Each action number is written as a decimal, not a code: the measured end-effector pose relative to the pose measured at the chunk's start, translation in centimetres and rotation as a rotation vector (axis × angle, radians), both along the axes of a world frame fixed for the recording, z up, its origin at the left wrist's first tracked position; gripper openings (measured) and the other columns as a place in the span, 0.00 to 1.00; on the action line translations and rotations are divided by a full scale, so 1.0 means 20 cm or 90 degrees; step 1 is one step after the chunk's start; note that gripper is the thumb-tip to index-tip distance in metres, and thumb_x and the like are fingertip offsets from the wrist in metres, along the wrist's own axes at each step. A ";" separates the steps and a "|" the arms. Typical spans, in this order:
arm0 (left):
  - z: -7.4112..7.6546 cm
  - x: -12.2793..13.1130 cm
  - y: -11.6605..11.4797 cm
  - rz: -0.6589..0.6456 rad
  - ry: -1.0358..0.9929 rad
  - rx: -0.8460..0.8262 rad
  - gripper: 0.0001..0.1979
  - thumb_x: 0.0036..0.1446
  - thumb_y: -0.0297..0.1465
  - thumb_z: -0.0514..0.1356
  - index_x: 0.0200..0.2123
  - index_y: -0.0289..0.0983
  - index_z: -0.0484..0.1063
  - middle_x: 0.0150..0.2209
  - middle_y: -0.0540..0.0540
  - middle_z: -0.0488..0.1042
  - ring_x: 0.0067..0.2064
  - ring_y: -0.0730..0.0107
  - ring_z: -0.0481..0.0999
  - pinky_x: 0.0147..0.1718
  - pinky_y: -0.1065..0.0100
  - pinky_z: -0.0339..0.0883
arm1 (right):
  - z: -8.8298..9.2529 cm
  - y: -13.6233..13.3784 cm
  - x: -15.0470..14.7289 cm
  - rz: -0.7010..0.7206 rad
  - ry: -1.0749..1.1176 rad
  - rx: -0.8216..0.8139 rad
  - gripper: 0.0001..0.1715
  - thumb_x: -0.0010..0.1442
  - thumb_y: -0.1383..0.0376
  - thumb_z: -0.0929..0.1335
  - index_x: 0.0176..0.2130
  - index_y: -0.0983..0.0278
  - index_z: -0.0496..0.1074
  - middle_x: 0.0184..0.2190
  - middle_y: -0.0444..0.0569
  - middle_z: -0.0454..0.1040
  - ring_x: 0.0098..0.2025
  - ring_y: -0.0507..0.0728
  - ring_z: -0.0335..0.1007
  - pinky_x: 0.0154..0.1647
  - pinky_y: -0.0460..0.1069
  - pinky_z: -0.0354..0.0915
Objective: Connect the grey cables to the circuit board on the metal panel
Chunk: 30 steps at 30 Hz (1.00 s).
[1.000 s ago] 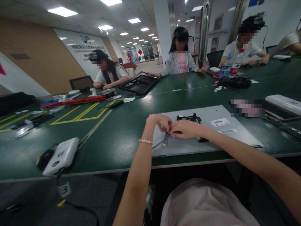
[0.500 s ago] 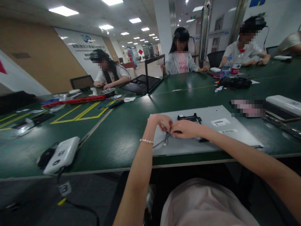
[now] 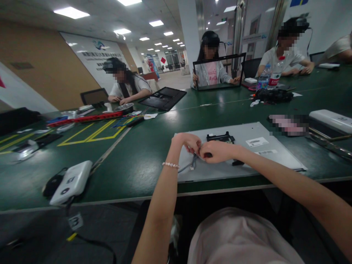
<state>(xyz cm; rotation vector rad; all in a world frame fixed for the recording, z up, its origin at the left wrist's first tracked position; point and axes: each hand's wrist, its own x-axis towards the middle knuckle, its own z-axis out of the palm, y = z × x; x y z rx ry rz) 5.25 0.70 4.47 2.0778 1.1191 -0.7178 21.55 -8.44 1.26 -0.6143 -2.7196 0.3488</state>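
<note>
A grey panel (image 3: 247,154) with white labels lies flat on the green table (image 3: 137,154) in front of me. Over its left part my left hand (image 3: 188,142) and my right hand (image 3: 217,151) meet, both with fingers pinched on a thin grey cable (image 3: 189,167) that hangs down to a small white connector. A black bracket (image 3: 221,137) sits on the panel just behind my hands. A pearl bracelet is on my left wrist.
A white box with cable (image 3: 72,181) lies at the near left edge. A white device (image 3: 331,121) and metal strips lie right. Across the table, a person holds up a black screen frame (image 3: 218,71); a black laptop base (image 3: 163,98), water bottles (image 3: 271,77) and red strip (image 3: 88,118) lie beyond.
My hands have hardly moved on the cable. The person opposite lifted the black frame off the laptop base and now holds it upright in front of them.
</note>
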 end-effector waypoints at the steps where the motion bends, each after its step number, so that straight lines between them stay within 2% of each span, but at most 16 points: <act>1: 0.00 0.00 0.00 0.003 -0.001 -0.001 0.16 0.34 0.33 0.65 0.31 0.36 0.73 0.28 0.49 0.73 0.32 0.68 0.73 0.35 0.66 0.72 | 0.00 0.00 0.00 0.000 0.001 -0.005 0.06 0.54 0.72 0.65 0.28 0.65 0.72 0.28 0.47 0.73 0.30 0.54 0.66 0.37 0.48 0.60; 8: 0.01 0.00 0.00 -0.003 0.004 0.006 0.15 0.35 0.35 0.66 0.30 0.37 0.71 0.27 0.50 0.73 0.32 0.69 0.73 0.35 0.67 0.72 | -0.01 0.00 0.00 0.017 0.000 -0.029 0.07 0.55 0.72 0.65 0.30 0.65 0.73 0.29 0.47 0.75 0.31 0.54 0.68 0.37 0.48 0.61; 12: 0.01 0.00 -0.01 0.003 -0.001 0.001 0.19 0.36 0.39 0.68 0.34 0.37 0.72 0.29 0.49 0.74 0.33 0.68 0.74 0.35 0.67 0.72 | 0.05 0.04 0.08 0.002 0.042 -0.047 0.09 0.58 0.70 0.64 0.34 0.64 0.75 0.32 0.47 0.77 0.34 0.54 0.71 0.40 0.48 0.62; 14: 0.01 -0.01 -0.01 0.014 0.001 -0.005 0.20 0.36 0.39 0.69 0.34 0.37 0.72 0.28 0.49 0.74 0.33 0.67 0.74 0.36 0.66 0.72 | 0.09 0.08 0.17 -0.070 0.080 -0.019 0.10 0.60 0.67 0.64 0.35 0.64 0.76 0.34 0.48 0.78 0.37 0.55 0.72 0.43 0.48 0.63; 16: 0.01 -0.01 0.00 0.024 0.001 -0.010 0.19 0.36 0.39 0.69 0.33 0.37 0.71 0.27 0.50 0.73 0.32 0.68 0.74 0.36 0.67 0.72 | 0.12 0.13 0.28 -0.186 0.090 0.006 0.11 0.62 0.65 0.64 0.38 0.64 0.76 0.37 0.49 0.78 0.40 0.56 0.72 0.44 0.48 0.63; 17: 0.01 -0.01 0.00 0.028 0.000 -0.012 0.19 0.36 0.39 0.69 0.33 0.37 0.70 0.26 0.51 0.72 0.32 0.68 0.74 0.35 0.67 0.72 | 0.13 0.15 0.34 -0.261 0.059 0.013 0.12 0.62 0.64 0.63 0.40 0.64 0.76 0.39 0.51 0.78 0.42 0.57 0.72 0.47 0.49 0.63; 19: 0.01 -0.01 0.00 0.033 -0.002 -0.017 0.20 0.36 0.39 0.69 0.33 0.37 0.70 0.26 0.51 0.72 0.32 0.68 0.74 0.36 0.67 0.72 | 0.12 0.19 0.44 -0.487 -0.082 0.005 0.16 0.65 0.62 0.62 0.45 0.62 0.75 0.47 0.53 0.75 0.50 0.61 0.70 0.52 0.52 0.62; 20: 0.01 -0.01 0.00 0.034 -0.003 -0.016 0.20 0.36 0.39 0.69 0.33 0.37 0.69 0.26 0.51 0.72 0.32 0.68 0.74 0.36 0.67 0.72 | 0.10 0.21 0.49 -0.607 -0.157 -0.019 0.18 0.65 0.61 0.61 0.50 0.60 0.73 0.54 0.54 0.71 0.56 0.63 0.66 0.55 0.55 0.60; 21: 0.01 -0.01 0.00 0.033 -0.002 -0.015 0.21 0.36 0.39 0.70 0.33 0.37 0.70 0.26 0.51 0.72 0.32 0.68 0.75 0.36 0.66 0.71 | 0.07 0.22 0.54 -0.672 -0.191 -0.040 0.21 0.65 0.60 0.62 0.55 0.62 0.70 0.58 0.59 0.67 0.59 0.68 0.61 0.56 0.60 0.59; 24: 0.02 -0.01 -0.01 0.022 -0.004 -0.002 0.21 0.36 0.41 0.69 0.33 0.38 0.70 0.27 0.50 0.74 0.32 0.67 0.75 0.35 0.67 0.70 | -0.03 0.24 0.63 -0.765 -0.243 -0.118 0.27 0.64 0.57 0.63 0.59 0.65 0.67 0.61 0.67 0.62 0.61 0.77 0.58 0.54 0.68 0.59; 27: 0.03 -0.01 -0.02 -0.008 -0.005 0.030 0.18 0.42 0.44 0.66 0.31 0.37 0.70 0.28 0.48 0.76 0.32 0.68 0.75 0.33 0.70 0.67 | -0.09 0.27 0.68 -0.797 -0.258 -0.186 0.29 0.67 0.53 0.59 0.61 0.63 0.65 0.59 0.66 0.64 0.59 0.75 0.62 0.53 0.69 0.60; 30: 0.05 0.00 -0.03 -0.055 -0.012 0.088 0.18 0.49 0.46 0.60 0.28 0.36 0.71 0.27 0.47 0.76 0.31 0.70 0.74 0.31 0.72 0.64 | -0.10 0.29 0.69 -0.820 -0.258 -0.216 0.31 0.67 0.48 0.57 0.62 0.60 0.63 0.59 0.64 0.65 0.60 0.73 0.62 0.55 0.69 0.59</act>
